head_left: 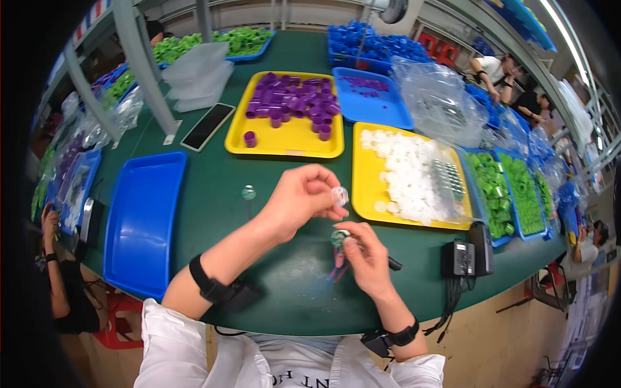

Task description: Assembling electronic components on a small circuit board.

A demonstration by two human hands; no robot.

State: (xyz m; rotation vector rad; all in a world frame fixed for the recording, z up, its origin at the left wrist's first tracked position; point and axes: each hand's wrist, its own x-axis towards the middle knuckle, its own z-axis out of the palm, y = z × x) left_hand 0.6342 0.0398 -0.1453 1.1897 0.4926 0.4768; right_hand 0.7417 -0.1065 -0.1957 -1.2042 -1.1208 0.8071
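Between the fingertips of my left hand point(301, 200) is a small white round plastic piece point(339, 196), held above the table. Just below and to its right, my right hand point(369, 258) pinches a small round green circuit board point(338, 238). Thin pink and blue wires point(334, 274) hang from beneath that board. A second small round circuit board point(248, 192) lies on the green table, left of my left hand. Past my right fingers pokes the end of a black object point(394, 264), mostly hidden.
Ahead stand a yellow tray point(239, 139) of purple caps, a blue tray point(375, 116) with purple bits and a yellow tray point(369, 184) of white pieces. At left are a blue tray point(141, 226) and a phone point(207, 127); at right, black adapters point(458, 259). Other people sit nearby.
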